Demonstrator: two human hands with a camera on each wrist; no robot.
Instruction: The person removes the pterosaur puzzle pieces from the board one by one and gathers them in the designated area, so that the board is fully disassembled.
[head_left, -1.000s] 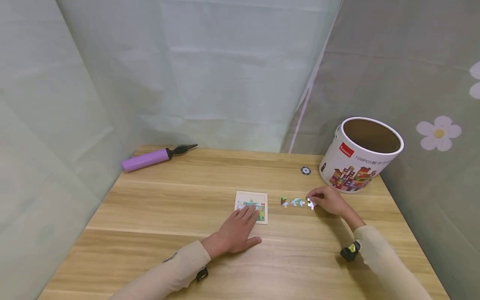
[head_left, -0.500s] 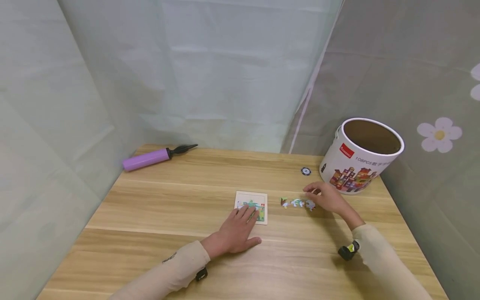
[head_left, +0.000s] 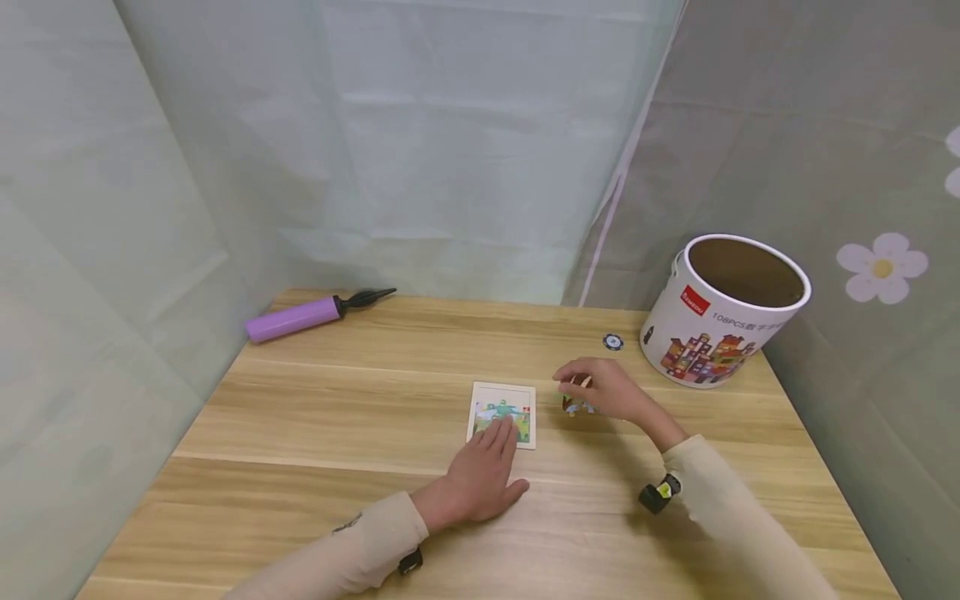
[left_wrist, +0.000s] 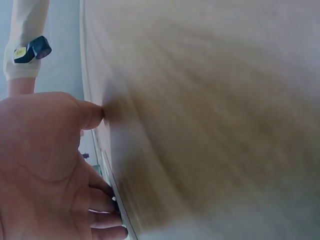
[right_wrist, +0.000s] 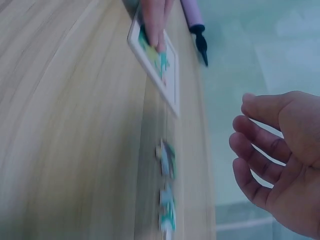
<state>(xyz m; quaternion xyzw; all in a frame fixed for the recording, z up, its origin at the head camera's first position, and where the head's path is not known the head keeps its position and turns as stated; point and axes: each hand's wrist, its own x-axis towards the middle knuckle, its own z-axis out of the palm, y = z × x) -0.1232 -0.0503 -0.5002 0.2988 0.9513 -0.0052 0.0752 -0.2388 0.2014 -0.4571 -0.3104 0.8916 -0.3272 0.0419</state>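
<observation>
A small framed jigsaw board (head_left: 517,390) lies mid-table, its lower part filled with green and blue picture pieces and its upper part bare. My left hand (head_left: 478,477) rests with extended fingers on the board's lower part, thumb out to the side. Right of the board, my right hand (head_left: 606,392) hovers over a row of loose jigsaw pieces, fingers bent and nothing between them. In the right wrist view, one brown and blue jigsaw piece (right_wrist: 168,160) and a green and blue jigsaw piece (right_wrist: 168,210) lie in line; in the head view the hand partly hides the row.
A purple hand pump (head_left: 294,320) with a black nozzle lies at the back left. At the back right stands a large white printed bucket (head_left: 701,333), with a poker chip (head_left: 612,342) beside it. Cloth curtains (head_left: 465,167) hang behind the table.
My right hand has let go of the rightmost jigsaw piece, lifted away and moved left over the other pieces. My left hand has slid slightly toward me on the board.
</observation>
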